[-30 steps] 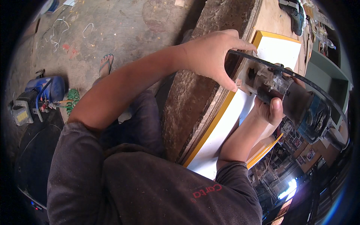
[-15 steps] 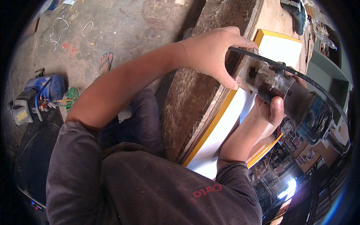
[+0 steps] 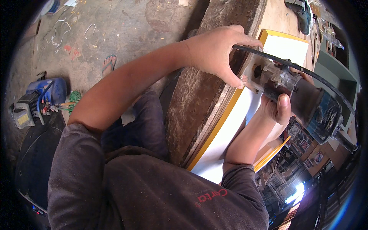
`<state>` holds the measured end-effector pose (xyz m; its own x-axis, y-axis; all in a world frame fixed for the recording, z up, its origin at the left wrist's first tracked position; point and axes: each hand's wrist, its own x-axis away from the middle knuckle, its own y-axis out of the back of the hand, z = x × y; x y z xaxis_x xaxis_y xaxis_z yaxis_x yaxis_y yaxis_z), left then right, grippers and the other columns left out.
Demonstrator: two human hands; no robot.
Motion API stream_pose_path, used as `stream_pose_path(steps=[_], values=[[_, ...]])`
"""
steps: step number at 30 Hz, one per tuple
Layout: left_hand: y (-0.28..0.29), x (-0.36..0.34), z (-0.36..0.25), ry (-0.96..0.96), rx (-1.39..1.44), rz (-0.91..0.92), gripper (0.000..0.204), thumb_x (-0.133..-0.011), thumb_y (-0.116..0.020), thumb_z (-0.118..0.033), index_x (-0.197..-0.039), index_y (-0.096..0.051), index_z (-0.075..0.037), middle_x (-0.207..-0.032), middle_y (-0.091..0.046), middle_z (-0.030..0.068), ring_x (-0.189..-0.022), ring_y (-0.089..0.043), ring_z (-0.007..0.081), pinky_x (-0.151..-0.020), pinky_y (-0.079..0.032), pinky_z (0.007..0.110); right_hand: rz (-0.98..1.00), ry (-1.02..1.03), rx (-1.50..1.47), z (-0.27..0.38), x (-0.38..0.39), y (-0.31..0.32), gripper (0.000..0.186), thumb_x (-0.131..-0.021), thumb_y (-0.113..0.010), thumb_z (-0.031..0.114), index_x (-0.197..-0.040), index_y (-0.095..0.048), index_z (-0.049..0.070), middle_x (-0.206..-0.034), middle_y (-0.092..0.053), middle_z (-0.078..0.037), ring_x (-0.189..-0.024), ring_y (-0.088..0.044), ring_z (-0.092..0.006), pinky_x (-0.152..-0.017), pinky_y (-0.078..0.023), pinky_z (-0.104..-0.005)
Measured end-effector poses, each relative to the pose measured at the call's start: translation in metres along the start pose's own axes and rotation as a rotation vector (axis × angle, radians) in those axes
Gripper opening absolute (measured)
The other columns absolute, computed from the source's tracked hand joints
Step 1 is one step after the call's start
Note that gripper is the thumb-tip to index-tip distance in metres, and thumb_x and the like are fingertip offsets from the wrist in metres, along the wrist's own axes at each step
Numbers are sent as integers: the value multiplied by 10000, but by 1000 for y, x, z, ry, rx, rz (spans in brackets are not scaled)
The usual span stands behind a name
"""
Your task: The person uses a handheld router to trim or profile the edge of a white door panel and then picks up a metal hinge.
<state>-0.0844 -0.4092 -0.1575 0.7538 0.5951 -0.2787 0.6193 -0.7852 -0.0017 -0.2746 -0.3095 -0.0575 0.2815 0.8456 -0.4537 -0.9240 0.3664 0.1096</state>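
Observation:
A handheld trim router with a dark body, a teal rear end and a clear base lies across a white panel with a yellow edge. My right hand is wrapped round the router near its clear base, thumb on top. From the other side my left hand spans the base plate, thumb at one edge and fingers at the opposite edge. A black cord arches over the router and past my left fingers. The cutter is hidden.
The panel rests along a thick, rough wooden bench. Another power tool lies at the far right, near a grey-green cabinet. A blue air compressor stands on the floor at left, beside a coiled green hose.
The router's rear end has swung slightly away from me and the cord has shifted a little with it. Both hands keep almost the same place and grip.

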Motion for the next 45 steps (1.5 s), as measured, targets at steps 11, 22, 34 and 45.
stream_pose_path(steps=[11, 22, 34, 45], values=[[-1, 1, -6, -12, 27, 1, 942, -639, -952, -259, -1494, -572, -151, -1244, -538, 110, -1223, -585, 271, -1042, -526, 476, 29, -19, -71, 7, 0, 2, 847, -684, -840, 183, -1403, -468, -66, -1236, -644, -271, -1135, -685, -370, -1036, -565, -452], [4, 0, -10, -4, 43, 14, 954, -639, -950, -239, -1502, -557, -136, -1257, -534, 117, -1261, -578, 291, -1107, -498, 509, 90, -50, -30, 11, -1, 3, 831, -733, -843, 219, -1428, -460, -29, -1274, -631, -226, -1193, -654, -369, -1105, -508, -507], [8, -1, -8, 1, 33, 23, 935, -639, -958, -239, -1482, -567, -133, -1280, -537, 112, -1290, -570, 294, -1122, -489, 526, 61, 0, -2, 8, -5, -2, 864, -693, -883, 192, -1413, -466, -37, -1236, -656, -256, -1134, -689, -356, -1020, -576, -438], [9, -3, -5, -4, 15, 23, 961, -636, -954, -249, -1500, -549, -139, -1271, -527, 103, -1275, -567, 280, -1101, -506, 506, 10, -26, -28, 3, -3, -5, 888, -686, -876, 218, -1409, -446, -67, -1237, -644, -260, -1149, -670, -364, -1063, -534, -446]])
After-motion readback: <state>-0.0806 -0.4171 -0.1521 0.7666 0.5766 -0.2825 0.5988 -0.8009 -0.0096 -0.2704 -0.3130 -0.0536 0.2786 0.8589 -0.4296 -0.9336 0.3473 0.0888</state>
